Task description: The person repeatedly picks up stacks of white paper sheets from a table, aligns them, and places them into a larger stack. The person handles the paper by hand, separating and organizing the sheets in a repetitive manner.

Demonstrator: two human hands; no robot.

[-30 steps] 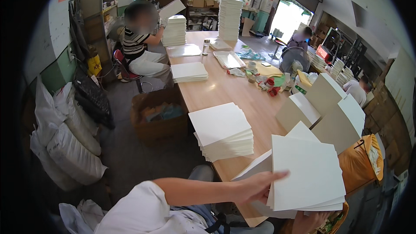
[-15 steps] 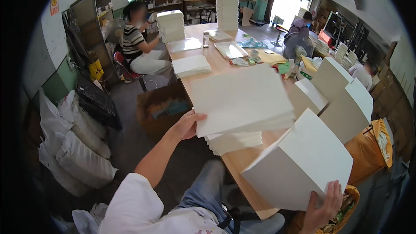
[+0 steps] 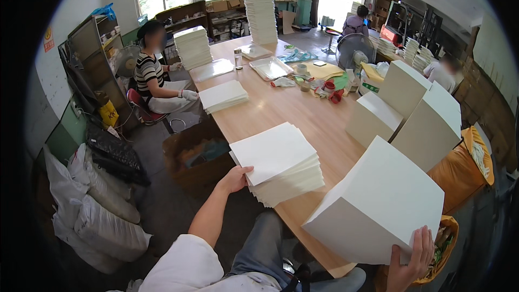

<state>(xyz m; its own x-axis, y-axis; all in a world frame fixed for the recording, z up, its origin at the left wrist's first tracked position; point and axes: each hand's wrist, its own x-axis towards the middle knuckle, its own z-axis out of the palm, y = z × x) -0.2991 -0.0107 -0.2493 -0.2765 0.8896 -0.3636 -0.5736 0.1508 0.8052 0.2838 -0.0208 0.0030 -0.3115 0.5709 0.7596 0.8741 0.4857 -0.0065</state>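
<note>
My left hand pinches the edge of several white sheets, thumb on top. These sheets lie on a fanned stack of white sheets at the table's near edge. To the right stands a large, neat block of white sheets with slightly bowed sides. My right hand rests on this block's near right corner, fingers stretched along it and thumb apart. The fingers of my left hand below the sheets are hidden.
More white stacks stand beyond the block. Across the wooden table are a low stack, tall stacks, a tray and a jar. A gloved co-worker sits at the left. A carton stands below the edge.
My left hand has brought the raised sheets down onto the fanned stack. My right hand stays at the block's corner. The co-worker's arm has lowered, and the view has shifted slightly.
</note>
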